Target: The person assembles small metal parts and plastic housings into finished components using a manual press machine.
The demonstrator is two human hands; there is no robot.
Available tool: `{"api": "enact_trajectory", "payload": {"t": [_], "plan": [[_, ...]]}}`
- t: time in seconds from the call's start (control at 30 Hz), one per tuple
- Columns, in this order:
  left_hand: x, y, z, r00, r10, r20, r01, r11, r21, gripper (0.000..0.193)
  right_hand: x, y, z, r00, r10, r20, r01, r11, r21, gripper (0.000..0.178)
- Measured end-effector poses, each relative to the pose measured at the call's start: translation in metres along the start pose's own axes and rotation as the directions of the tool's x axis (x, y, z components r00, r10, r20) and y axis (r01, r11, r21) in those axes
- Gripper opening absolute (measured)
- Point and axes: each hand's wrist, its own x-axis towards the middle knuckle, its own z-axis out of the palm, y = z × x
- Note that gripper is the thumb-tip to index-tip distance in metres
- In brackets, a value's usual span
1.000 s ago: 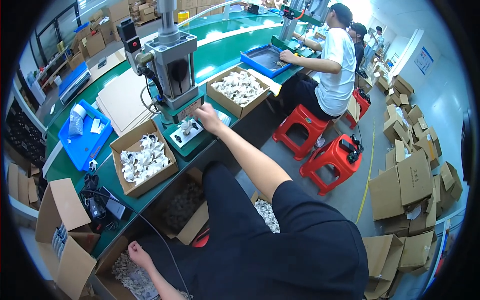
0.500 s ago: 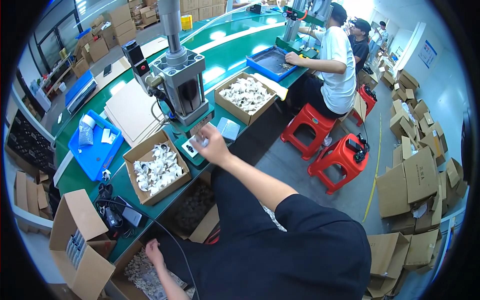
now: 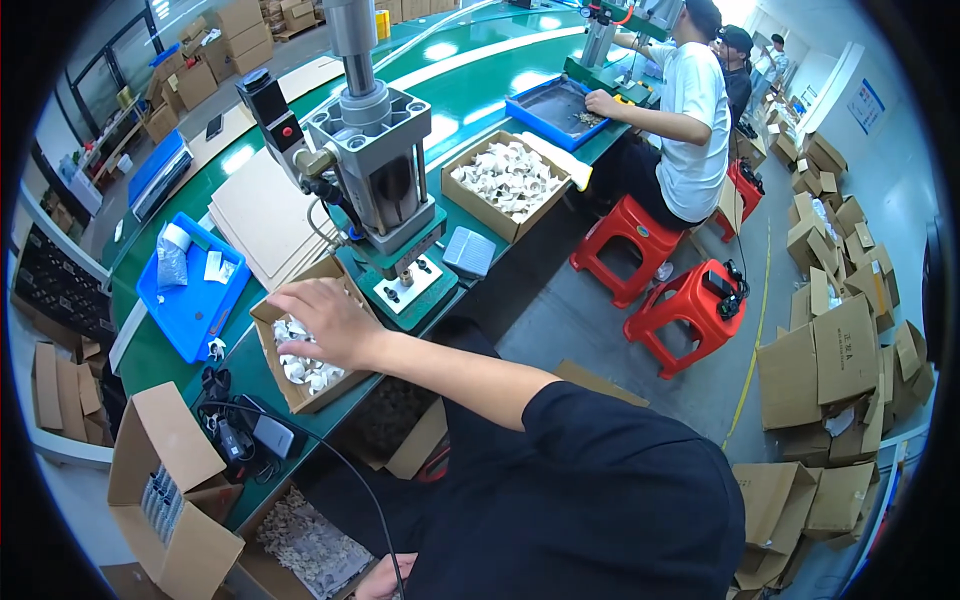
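Observation:
My right hand (image 3: 325, 322) hangs over a cardboard box of white curved pieces (image 3: 310, 372), fingers apart and thumb spread. Nothing shows in its grasp, though the side facing the pieces is hidden. To the right of it, the press (image 3: 375, 150) stands with its ram over a white plate (image 3: 408, 284) carrying small dark parts. Low in the picture, my left hand (image 3: 385, 578) is beside a carton of small pale pieces (image 3: 305, 545). A black cable crosses that hand, and its fingers are mostly out of sight.
Past the press sit a grey pedal-like box (image 3: 468, 252) and another box of white pieces (image 3: 508, 180). A blue tray (image 3: 195, 290) and stacked boards (image 3: 265, 220) lie left. A person (image 3: 690, 130) works farther along the bench, near red stools (image 3: 690, 315).
My right hand has left the press plate and moved left to the box of white pieces. My left hand has drawn back right and down from the lower carton. The view has shifted slightly.

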Motion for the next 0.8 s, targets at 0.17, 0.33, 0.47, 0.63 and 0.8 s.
{"api": "enact_trajectory", "payload": {"t": [0.17,0.33,0.47,0.63,0.8], "plan": [[0.005,-0.107,-0.029,0.966,-0.227,-0.127,0.190,0.950,-0.249,0.032,-0.033,-0.006,-0.009,0.998,-0.031,0.051,0.025,0.994,0.102,0.025],[0.024,-0.101,-0.032,0.993,-0.117,-0.011,0.113,0.975,-0.194,0.033,-0.101,-0.017,-0.048,0.993,-0.108,-0.044,0.111,0.990,0.081,0.020],[0.026,-0.105,-0.040,0.967,-0.254,0.023,0.246,0.909,-0.337,0.038,-0.165,-0.024,-0.062,0.992,-0.117,0.051,0.110,0.987,0.119,0.023],[0.042,-0.108,-0.058,0.944,-0.294,0.147,0.328,0.869,-0.371,0.031,-0.241,0.011,-0.082,0.769,0.241,0.592,-0.187,0.971,-0.151,0.033],[0.044,-0.027,-0.028,0.851,-0.506,0.142,0.526,0.823,-0.215,0.035,-0.254,0.021,-0.084,0.685,0.629,0.367,-0.257,0.681,-0.686,0.060]]}}
